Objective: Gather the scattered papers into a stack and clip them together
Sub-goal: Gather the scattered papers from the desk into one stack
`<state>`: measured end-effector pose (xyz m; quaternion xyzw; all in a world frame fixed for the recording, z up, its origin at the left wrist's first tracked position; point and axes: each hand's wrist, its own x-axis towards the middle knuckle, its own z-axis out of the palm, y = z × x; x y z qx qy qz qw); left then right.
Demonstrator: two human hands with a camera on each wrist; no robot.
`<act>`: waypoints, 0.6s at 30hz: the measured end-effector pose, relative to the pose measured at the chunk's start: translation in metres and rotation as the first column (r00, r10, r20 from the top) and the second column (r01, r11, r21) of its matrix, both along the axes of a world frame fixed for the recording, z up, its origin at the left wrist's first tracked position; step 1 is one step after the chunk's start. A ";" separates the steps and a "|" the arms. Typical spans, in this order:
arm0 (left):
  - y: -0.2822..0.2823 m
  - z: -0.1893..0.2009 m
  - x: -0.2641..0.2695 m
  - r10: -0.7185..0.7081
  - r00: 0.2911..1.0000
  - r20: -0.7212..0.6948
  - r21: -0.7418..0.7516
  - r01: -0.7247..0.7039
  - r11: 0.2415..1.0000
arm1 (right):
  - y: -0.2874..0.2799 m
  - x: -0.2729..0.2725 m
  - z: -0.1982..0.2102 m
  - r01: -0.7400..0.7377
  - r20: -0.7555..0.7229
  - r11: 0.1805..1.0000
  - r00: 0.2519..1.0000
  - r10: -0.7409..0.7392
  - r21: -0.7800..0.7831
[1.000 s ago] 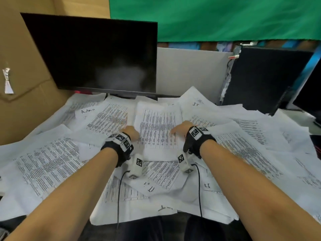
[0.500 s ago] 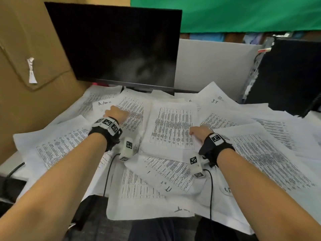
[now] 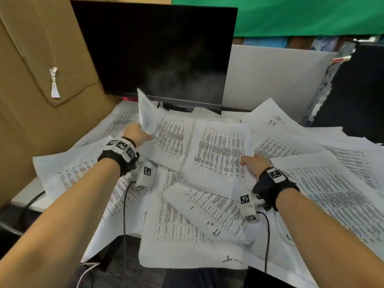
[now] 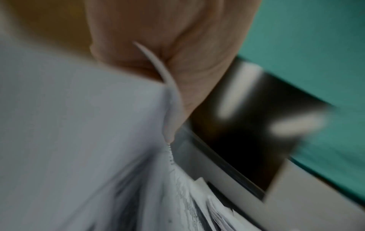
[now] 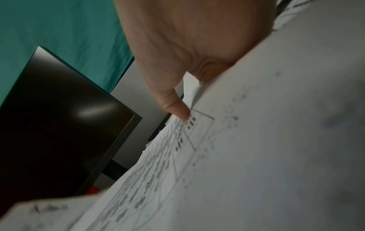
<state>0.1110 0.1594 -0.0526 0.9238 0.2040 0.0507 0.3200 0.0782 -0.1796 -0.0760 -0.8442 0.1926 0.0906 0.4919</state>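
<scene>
Left hand (image 3: 136,133) fingers pinch a sheet (image 3: 148,115), its far edge lifted before the monitor (image 3: 158,48); the right hand (image 3: 252,164) lies flat, fingers released, on a central page (image 3: 218,154). Printed papers (image 3: 332,183) cover the worktop, still scattered and overlapping.

Papers (image 3: 220,154): thin matt white sheets, printed, creased. Monitor (image 3: 158,48): glossy black screen. Cardboard (image 3: 41,48): matt brown. Backdrop (image 3: 291,15): green cloth.
</scene>
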 end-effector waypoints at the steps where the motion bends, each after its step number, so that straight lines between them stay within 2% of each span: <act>1: -0.007 0.010 -0.006 -0.038 0.993 0.108 0.070 0.030 0.997 | 0.000 0.001 -0.001 0.011 0.005 1.000 1.000 -0.011 0.005; 5: -0.026 0.058 -0.042 -0.160 0.888 0.430 0.369 -0.011 0.930 | 0.002 0.003 -0.005 0.024 0.031 0.999 0.999 -0.025 0.028; 6: -0.028 0.071 -0.053 -0.202 0.840 0.503 0.411 -0.027 0.911 | 0.002 0.003 -0.006 0.018 0.025 0.999 0.999 -0.019 0.042; 8: -0.031 0.097 -0.074 -0.256 0.691 0.676 0.414 -0.069 0.907 | 0.003 0.003 -0.006 0.006 0.016 0.994 1.000 -0.008 0.108; 10: -0.027 0.118 -0.089 -0.231 0.553 0.801 0.309 -0.051 0.950 | 0.003 0.005 0.000 -0.003 -0.004 0.986 1.000 0.003 0.167; 11: -0.023 0.126 -0.094 -0.169 0.511 0.843 0.214 -0.030 0.976 | 0.004 0.007 0.005 -0.009 0.008 0.989 1.000 0.008 0.150; 13: -0.015 0.129 -0.100 0.009 0.458 0.889 -0.011 0.002 1.000 | 0.012 0.003 0.026 -0.013 0.165 0.996 0.986 -0.001 0.086; 14: -0.011 0.126 -0.102 0.099 0.437 0.894 -0.134 0.049 0.990 | 0.020 0.001 0.035 -0.055 0.246 0.989 0.969 0.019 0.140; 16: -0.009 0.107 -0.103 0.211 0.449 0.868 -0.303 0.144 0.942 | 0.044 -0.011 0.056 -0.236 0.288 0.905 0.948 0.135 0.354; 18: -0.014 0.083 -0.102 0.205 0.566 0.798 -0.381 0.211 0.900 | 0.068 -0.021 0.062 -0.378 0.258 0.804 0.923 0.287 0.459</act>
